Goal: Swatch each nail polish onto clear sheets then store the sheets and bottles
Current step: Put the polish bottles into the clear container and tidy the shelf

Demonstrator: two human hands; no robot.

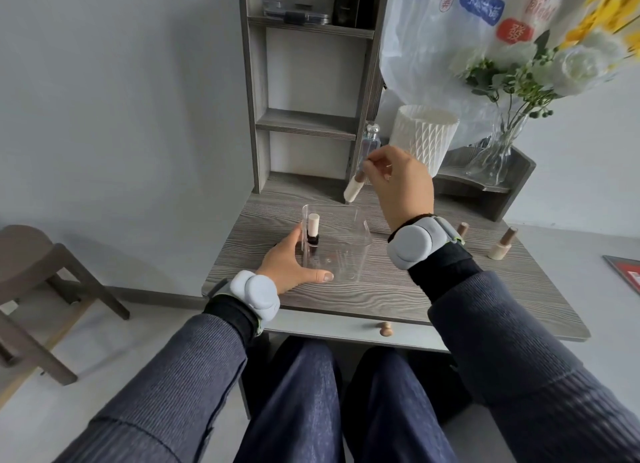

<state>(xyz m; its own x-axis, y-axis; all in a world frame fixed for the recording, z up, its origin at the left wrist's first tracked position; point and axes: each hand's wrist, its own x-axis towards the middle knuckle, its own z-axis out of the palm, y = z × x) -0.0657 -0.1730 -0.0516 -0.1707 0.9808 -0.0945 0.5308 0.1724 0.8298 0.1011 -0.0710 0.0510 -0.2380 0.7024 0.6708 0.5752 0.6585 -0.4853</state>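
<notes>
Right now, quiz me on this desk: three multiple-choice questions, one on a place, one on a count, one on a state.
1. Where is the dark bottle? A in the clear box; B on the shelf; C on the stool.
2. How many tan-topped bottles stand on the desk at its right? A one; B two; C four.
3. The right hand is: A flat on the desk; B pinching a pale-capped bottle in the air; C on the drawer knob.

Answers: 1 A, it stands within the walls; 2 B, two show; 3 B, fingertips hold it above the box.
</notes>
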